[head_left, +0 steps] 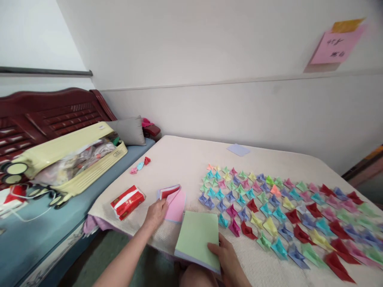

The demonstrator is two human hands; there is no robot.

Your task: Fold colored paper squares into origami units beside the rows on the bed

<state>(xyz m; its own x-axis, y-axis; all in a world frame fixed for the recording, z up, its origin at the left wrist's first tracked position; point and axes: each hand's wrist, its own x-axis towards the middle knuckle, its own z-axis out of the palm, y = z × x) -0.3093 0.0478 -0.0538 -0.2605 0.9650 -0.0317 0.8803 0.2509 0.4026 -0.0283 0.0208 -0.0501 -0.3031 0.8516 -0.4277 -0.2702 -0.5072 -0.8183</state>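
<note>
My left hand (156, 214) is closed on a small bunch of pink and red paper sheets (170, 192), above a pink sheet (177, 205) lying on the cream bed cover. My right hand (225, 255) grips the right edge of a thick stack of paper (198, 235) with a light green sheet on top, its thumb over the top face. The stack is at the near edge of the cover, right of the pink sheet. Right of both hands, several folded paper boats (252, 205) in many colours stand in rows.
A red tissue pack (127, 202) lies left of my left hand, with small folded papers (140, 165) behind it. An open yellow suitcase (92, 159) rests on the blue bed. A lilac sheet (238, 150) lies near the wall, which bears a pink note (336, 47).
</note>
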